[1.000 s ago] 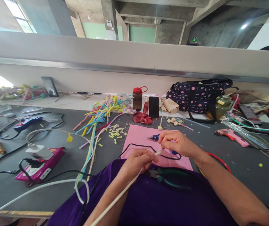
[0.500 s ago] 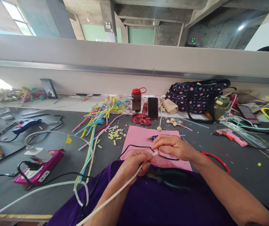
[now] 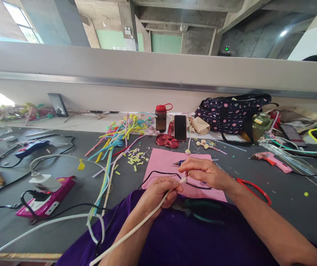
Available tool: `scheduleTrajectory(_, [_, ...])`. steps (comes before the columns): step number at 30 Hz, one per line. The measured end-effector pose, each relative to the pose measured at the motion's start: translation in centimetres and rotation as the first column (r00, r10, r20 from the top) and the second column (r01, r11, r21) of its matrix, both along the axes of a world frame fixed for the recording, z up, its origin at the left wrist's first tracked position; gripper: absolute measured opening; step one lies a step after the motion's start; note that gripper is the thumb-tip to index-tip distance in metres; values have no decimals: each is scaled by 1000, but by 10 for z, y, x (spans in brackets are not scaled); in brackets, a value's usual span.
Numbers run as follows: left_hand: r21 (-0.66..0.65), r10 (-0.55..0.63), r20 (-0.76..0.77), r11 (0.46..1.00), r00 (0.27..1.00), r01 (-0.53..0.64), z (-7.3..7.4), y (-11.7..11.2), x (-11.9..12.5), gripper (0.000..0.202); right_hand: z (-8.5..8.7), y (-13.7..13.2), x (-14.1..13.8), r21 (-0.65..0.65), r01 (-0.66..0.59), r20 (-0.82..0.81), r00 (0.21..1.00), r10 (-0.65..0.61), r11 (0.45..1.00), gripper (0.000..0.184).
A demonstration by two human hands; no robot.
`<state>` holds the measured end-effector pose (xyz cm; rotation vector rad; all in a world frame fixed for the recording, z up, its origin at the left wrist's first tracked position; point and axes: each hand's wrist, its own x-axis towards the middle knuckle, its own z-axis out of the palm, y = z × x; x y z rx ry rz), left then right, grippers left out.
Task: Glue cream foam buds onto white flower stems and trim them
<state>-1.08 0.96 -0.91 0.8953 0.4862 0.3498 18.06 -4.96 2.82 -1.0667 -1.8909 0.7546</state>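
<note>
My left hand [image 3: 164, 190] is closed on a white cord [image 3: 139, 229], pinching it near its end, which points up and right. The rest of the cord runs down over my left forearm. Just beside the cord's tip is my right hand [image 3: 207, 171], its fingers apart and slightly bent; whether a fingertip touches the tip I cannot tell. Below both hands lies a pink sheet [image 3: 158, 162]. A blue glue gun [image 3: 179, 162] with a black cable rests on it, mostly hidden by my right hand. Dark-handled pliers [image 3: 203, 212] lie in my lap.
Left stand a magenta power strip [image 3: 64, 188] and a blue glue gun [image 3: 33, 147]. Colourful fuzzy stems [image 3: 116, 138] and yellow cut bits [image 3: 136, 157] lie mid-table. Behind are a bottle [image 3: 161, 120], a phone [image 3: 180, 127] and a patterned bag [image 3: 227, 114]. A pink glue gun [image 3: 275, 160] lies right.
My right fingers have shifted very slightly at the cord's tip. My left hand keeps its hold on the white cord, and the table things have not moved.
</note>
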Motion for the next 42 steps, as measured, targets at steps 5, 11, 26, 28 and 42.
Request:
scheduleTrajectory(5, [-17,-15,21,1000,1000,15,1,0,0,19,0,-1,-2,-10,-31,-33,999,31,999,23])
scheduleTrajectory(11, [-37,-25,41,999,999,27,0,1,-1,20,1,-1,-2,-5,-16,-31,999,15,1000,23])
scheduleTrajectory(26, [-8,37,27,999,999,-37,4,-1,-1,19,-2,1,-1,-5,4,-24,1000,-4,1000,27])
scheduleTrajectory(28, [-7,40,28,999,999,-39,3,0,0,20,-1,0,-2,-6,-3,-25,1000,3,1000,27])
scheduleTrajectory(42, [199,192,140,956,971,-217,2,-6,-9,20,-13,11,0,-265,352,-462,771,-438,898,24])
